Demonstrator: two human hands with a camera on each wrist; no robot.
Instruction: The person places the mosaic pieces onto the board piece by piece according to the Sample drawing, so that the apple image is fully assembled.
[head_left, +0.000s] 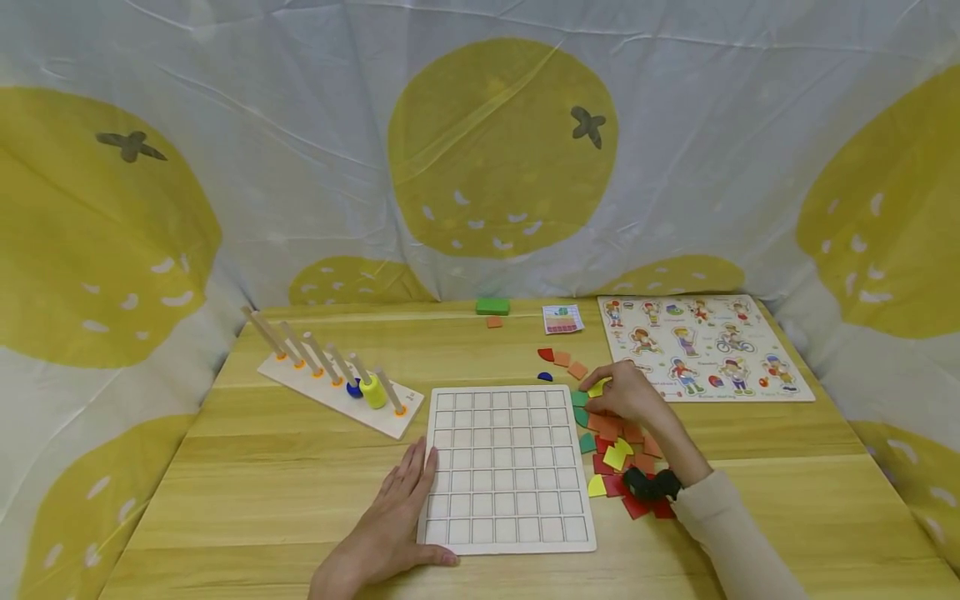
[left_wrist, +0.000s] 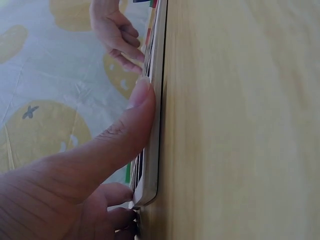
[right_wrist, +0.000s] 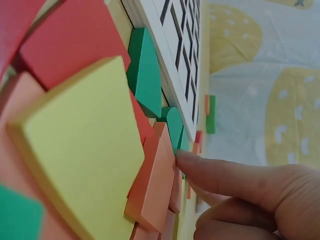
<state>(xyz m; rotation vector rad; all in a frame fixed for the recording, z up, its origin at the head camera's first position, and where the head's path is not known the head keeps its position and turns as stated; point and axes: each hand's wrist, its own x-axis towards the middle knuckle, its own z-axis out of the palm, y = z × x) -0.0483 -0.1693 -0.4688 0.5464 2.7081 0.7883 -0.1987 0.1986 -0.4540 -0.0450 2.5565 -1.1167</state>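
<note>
A white grid board (head_left: pixel 506 467) with empty cells lies in front of me. My left hand (head_left: pixel 408 500) rests flat on the table along the board's left edge. Its thumb (left_wrist: pixel 142 100) presses against the board's rim (left_wrist: pixel 155 125). My right hand (head_left: pixel 626 398) hovers over the far end of a pile of coloured tiles (head_left: pixel 622 458), right of the board. Its index finger (right_wrist: pixel 215 172) is straight, and its tip touches an orange tile (right_wrist: pixel 155 175) beside a green tile (right_wrist: pixel 175 125). A yellow tile (head_left: pixel 597 387) lies at the fingertips; nothing is visibly pinched.
A wooden base with several rods (head_left: pixel 337 379), carrying a yellow and a blue ring, stands at the left. A picture peg puzzle (head_left: pixel 701 346) lies at the back right. A green block (head_left: pixel 492 307), a small card (head_left: pixel 562 319) and loose tiles (head_left: pixel 558 360) sit behind the board.
</note>
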